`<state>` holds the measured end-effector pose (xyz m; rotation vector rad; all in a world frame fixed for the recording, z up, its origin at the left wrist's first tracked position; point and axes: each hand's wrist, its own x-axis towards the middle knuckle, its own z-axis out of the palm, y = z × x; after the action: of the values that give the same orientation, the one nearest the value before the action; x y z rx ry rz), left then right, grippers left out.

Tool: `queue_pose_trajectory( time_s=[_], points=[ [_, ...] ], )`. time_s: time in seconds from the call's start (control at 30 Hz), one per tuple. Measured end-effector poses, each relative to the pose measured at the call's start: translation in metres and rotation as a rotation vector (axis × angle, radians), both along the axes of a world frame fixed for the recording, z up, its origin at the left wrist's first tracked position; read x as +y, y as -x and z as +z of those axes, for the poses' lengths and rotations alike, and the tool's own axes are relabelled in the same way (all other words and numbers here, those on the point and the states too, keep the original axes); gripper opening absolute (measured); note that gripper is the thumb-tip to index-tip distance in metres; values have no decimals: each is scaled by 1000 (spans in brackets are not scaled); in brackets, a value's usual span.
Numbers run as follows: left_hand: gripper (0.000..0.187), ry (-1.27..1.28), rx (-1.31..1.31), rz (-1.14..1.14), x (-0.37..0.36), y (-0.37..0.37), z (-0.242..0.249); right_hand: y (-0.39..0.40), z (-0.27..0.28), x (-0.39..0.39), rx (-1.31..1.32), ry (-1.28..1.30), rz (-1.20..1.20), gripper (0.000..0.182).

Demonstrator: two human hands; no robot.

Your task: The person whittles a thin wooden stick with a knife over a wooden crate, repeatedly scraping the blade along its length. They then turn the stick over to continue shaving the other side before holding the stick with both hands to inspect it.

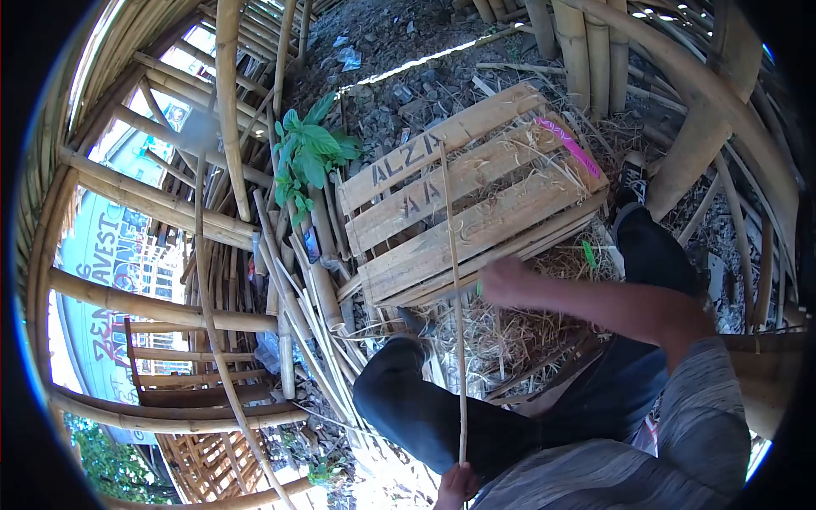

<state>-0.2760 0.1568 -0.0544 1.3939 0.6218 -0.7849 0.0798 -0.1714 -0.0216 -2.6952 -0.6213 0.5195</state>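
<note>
A long thin bamboo strip runs from the wooden crate down to my left hand, whose fingers are wrapped round its lower end near my lap. The strip's upper end lies over the slats of the crate, which bears dark stencilled letters and wood shavings. My right hand is beside the crate's near edge, a little right of the strip. Its fingers look curled, but blur hides what they hold; a small bit of green shows at them.
Bamboo poles form an open frame on the left. A leafy green plant grows beside the crate. Shavings cover the ground between my legs. Thick poles stand at the right, and a pink strip lies on the crate.
</note>
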Motion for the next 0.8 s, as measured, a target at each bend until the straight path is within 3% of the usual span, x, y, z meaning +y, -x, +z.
queue_pose_trajectory(
  time_s=[0.03, 0.13, 0.2, 0.23, 0.27, 0.33, 0.37, 0.43, 0.47, 0.53, 0.6, 0.67, 0.7, 0.73, 0.8],
  points=[
    [36, -1, -1, -6, -3, -1, 5, -24, -3, -16, -100, 29, -128, 19],
    [34, 6, -89, 46, -5, -12, 15, -9, 20, -8, -32, -83, -209, 19],
    [34, -54, -81, -8, 6, -15, -5, 30, 13, 19, 45, -107, -34, 20],
    [33, -251, 1, 139, -5, -16, -7, 43, 16, 29, 142, -87, 71, 20],
    [33, -249, 2, 134, -2, -13, -9, 41, 14, 29, 144, -85, 66, 20],
    [31, 194, -4, 147, 10, 6, -6, 38, 9, 29, 123, -36, 70, 20],
    [31, 193, 10, 155, 2, 11, 12, 15, 3, 9, -11, -92, -150, 19],
    [32, -211, -278, -260, -16, -5, 55, 17, 4, 11, -12, -92, -142, 19],
    [32, -218, -277, -257, -11, -11, 62, 17, 8, 14, -19, -92, -125, 19],
    [34, 174, 8, 60, -7, -19, 71, 15, 19, 19, -37, -79, -75, 19],
    [31, 108, 26, 85, -21, -26, 71, 38, 24, 38, 54, -85, 3, 19],
    [26, -42, 88, 123, -35, -28, 76, 48, 26, 45, -61, -15, 246, 19],
    [24, -119, 131, 152, -38, -20, 79, 26, 7, 35, 4, -24, 2, 19],
    [24, -117, 143, 156, -36, -9, 76, -4, -2, 14, -59, 8, -84, 18],
    [7, -733, -1079, -622, -29, 2, 70, -21, 5, 5, -135, 36, -167, 17]
  ],
)
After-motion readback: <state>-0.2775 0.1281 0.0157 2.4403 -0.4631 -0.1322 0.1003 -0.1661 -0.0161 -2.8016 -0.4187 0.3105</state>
